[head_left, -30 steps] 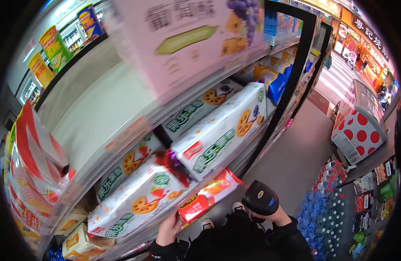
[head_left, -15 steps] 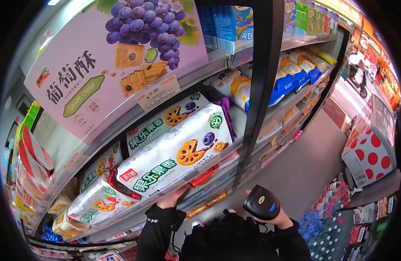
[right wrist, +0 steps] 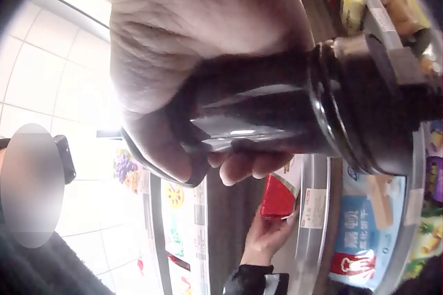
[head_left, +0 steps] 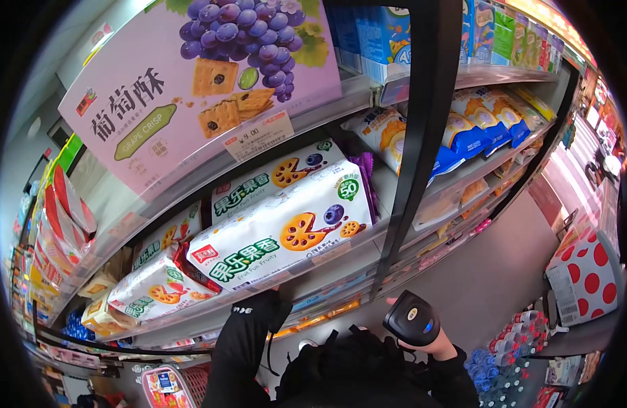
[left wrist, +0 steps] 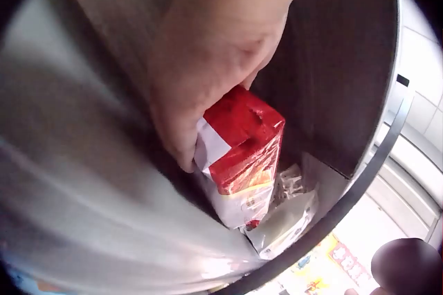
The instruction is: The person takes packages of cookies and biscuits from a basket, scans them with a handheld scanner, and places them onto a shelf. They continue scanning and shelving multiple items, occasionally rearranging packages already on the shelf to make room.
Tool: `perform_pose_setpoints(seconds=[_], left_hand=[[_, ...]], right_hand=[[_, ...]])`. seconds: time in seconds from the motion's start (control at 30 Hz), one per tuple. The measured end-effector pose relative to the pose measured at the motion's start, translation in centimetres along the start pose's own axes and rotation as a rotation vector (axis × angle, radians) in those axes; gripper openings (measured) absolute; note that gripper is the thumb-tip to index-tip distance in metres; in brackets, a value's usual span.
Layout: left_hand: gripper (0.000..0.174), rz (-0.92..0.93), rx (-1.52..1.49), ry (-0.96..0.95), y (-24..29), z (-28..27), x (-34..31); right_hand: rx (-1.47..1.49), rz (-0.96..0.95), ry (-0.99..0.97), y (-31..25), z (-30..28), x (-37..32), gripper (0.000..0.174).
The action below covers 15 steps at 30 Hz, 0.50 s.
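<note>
A red-and-white package (left wrist: 246, 143) is gripped by my left hand (left wrist: 214, 60) inside a shelf in the left wrist view; the right wrist view shows the same red package (right wrist: 277, 198) in the left hand (right wrist: 265, 238). In the head view that hand is hidden below the shelf edge, under the white biscuit packs (head_left: 286, 224). My right hand (head_left: 441, 345) holds a black handheld scanner (head_left: 412, 319), its fingers curled round the dark handle (right wrist: 256, 105) in the right wrist view.
A pink grape crisp sign (head_left: 191, 88) stands above the biscuit packs. Blue-and-white bags (head_left: 487, 122) lie beyond a black shelf post (head_left: 422, 129). A pink basket (head_left: 198, 377) is at lower left, bottled drinks (head_left: 521, 340) on the right, near a red-dotted box (head_left: 585, 282).
The left hand with the red package has gone under the shelf edge, out of the head view. The head view has turned; the scanner stays in my right hand.
</note>
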State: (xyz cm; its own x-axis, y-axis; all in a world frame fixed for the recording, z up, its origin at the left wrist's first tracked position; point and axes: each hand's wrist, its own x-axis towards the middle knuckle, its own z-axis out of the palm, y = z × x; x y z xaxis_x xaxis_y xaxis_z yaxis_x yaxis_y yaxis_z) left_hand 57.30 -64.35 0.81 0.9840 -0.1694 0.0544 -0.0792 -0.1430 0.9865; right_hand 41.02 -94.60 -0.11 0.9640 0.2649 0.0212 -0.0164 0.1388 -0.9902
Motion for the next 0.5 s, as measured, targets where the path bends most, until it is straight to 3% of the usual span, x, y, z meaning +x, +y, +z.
perform_pose_setpoints(seconds=[0.2, 0.27, 0.5], left_hand=[[0.043, 0.013, -0.160, -0.070, 0.3, 0.9, 2.8], [0.042, 0.019, -0.213, -0.091, -2.1, -2.5, -3.3], [0.036, 0.065, -0.390, -0.121, -3.3, -0.8, -3.8]], right_hand=[[0.095, -0.019, -0.013, -2.4, 0.7, 0.7, 0.059], [0.107, -0.007, -0.020, -2.1, 0.5, 0.3, 0.062], [0.092, 0.096, -0.056, -2.6, 0.9, 0.2, 0.065]])
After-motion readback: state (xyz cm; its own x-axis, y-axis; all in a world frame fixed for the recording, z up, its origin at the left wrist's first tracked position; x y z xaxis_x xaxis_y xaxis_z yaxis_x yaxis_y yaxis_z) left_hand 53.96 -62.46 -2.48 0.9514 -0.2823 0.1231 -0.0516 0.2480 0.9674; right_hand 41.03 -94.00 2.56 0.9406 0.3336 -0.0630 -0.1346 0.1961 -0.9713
